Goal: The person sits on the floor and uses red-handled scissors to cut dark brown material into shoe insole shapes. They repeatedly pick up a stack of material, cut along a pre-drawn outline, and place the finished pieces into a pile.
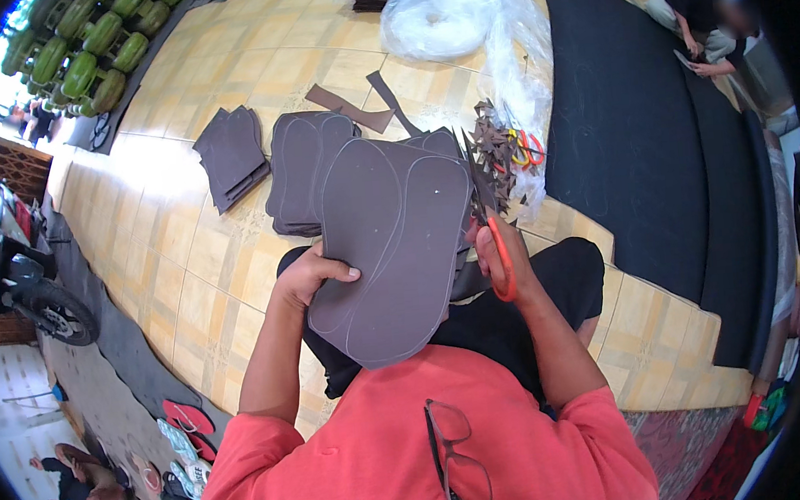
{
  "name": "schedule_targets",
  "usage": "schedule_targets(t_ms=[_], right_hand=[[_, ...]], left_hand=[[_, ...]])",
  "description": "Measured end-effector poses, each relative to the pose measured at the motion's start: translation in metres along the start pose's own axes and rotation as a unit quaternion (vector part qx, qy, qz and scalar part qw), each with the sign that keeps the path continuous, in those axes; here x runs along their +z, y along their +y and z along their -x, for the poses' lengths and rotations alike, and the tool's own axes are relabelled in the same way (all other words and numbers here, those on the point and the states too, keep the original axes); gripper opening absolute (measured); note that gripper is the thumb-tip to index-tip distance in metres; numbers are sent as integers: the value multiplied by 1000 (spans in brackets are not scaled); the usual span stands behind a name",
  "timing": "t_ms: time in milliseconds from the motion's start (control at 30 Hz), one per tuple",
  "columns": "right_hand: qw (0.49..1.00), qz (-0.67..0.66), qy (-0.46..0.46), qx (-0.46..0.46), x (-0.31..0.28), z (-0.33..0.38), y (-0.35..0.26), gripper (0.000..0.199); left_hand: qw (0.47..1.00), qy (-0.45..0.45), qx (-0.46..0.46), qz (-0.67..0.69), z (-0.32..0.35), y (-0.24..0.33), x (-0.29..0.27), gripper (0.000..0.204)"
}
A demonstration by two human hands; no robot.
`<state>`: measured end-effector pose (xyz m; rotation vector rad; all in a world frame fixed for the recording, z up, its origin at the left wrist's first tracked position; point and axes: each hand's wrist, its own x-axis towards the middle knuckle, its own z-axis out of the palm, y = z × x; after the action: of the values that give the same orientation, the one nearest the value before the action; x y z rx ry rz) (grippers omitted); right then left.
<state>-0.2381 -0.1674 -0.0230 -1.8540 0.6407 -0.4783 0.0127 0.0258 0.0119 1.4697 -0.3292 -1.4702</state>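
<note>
A brown sheet marked with curved sole-shaped outlines is held up over my lap. My left hand grips its left edge, thumb on top and fingers hidden beneath. In my right hand is a pair of scissors with orange handles; the blades point away from me, parted, along the sheet's right edge. Behind the sheet lies a stack of similar outlined brown pieces. Farther left sits a smaller stack of cut brown pieces. Narrow brown offcuts rest on the tiles beyond.
Brown scraps and another pair of scissors with red and yellow handles lie at the right. Clear plastic wrap is heaped at the back. Dark sheeting covers the right floor, where another person sits. A motorbike stands left.
</note>
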Motion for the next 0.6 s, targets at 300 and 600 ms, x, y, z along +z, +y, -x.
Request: schedule_targets(t_ms=[300,600], right_hand=[[971,-179,10,159,-10,9,50,54],[938,-107,89,318,9,20,108,56]], left_hand=[[1000,-5,24,18,-9,7,-48,73],[868,382,98,-302,-99,-15,-178,88]])
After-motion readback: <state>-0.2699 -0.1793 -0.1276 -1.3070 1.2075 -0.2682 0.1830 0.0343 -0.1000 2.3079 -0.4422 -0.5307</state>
